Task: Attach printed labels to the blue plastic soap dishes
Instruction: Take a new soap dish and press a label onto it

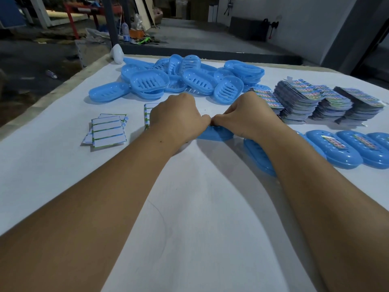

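Labelling is in hand: a blue dish (216, 134) is held on the tabletop (200, 207) by the left hand (176, 121) and right hand (246, 116), fingers curled together over its top. Whether a label is pinched cannot be told. Next, firm pressing is probably needed.

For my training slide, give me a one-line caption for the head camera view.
Both hands work on a blue soap dish between unlabelled dishes and label stacks.

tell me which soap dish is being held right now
The soap dish at table centre, under the left hand and right hand; no other dish is touched.
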Demonstrator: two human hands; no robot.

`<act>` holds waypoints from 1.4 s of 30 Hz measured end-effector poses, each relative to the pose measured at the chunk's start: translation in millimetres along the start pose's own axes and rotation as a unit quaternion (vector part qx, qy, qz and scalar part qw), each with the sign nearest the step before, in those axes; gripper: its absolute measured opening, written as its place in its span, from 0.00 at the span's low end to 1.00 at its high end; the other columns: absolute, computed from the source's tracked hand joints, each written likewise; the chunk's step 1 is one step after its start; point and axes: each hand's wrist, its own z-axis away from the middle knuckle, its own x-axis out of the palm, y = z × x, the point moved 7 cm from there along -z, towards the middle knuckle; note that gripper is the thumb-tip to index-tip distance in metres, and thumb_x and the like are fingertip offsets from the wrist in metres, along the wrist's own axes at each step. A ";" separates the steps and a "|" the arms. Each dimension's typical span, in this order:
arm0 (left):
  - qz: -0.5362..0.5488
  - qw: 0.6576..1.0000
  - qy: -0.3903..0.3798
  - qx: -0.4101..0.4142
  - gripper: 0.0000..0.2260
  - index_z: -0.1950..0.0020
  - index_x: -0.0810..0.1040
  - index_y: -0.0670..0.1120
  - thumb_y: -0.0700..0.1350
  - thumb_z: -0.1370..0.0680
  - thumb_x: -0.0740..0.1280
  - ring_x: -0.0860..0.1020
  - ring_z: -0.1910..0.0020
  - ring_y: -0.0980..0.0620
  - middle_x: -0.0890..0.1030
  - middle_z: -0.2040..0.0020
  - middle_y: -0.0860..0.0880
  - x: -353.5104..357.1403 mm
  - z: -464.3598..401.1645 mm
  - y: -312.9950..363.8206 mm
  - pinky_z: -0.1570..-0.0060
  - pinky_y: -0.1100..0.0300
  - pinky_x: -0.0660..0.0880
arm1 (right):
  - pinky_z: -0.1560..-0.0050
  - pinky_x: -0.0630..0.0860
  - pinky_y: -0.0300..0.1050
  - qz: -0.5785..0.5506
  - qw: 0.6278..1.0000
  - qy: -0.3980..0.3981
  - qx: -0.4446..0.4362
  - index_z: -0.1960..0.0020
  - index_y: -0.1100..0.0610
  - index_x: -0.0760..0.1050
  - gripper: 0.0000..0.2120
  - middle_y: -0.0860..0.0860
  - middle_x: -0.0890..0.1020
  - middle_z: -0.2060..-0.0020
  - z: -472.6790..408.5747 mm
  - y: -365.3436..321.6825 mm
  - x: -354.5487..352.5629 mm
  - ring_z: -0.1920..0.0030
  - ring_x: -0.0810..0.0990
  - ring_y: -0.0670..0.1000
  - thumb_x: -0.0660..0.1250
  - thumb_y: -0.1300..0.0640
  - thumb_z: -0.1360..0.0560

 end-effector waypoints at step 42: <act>0.151 0.977 0.146 -0.022 0.11 0.54 0.75 0.51 0.57 0.19 0.62 0.76 0.60 0.47 0.77 0.63 0.52 -25.0 5.4 -29.6 0.61 0.55 0.67 | 0.39 0.75 0.52 0.121 0.971 -0.092 -0.187 0.25 0.41 0.66 0.36 0.44 0.78 0.33 27.6 -41.1 14.8 0.36 0.77 0.52 0.68 0.34 0.32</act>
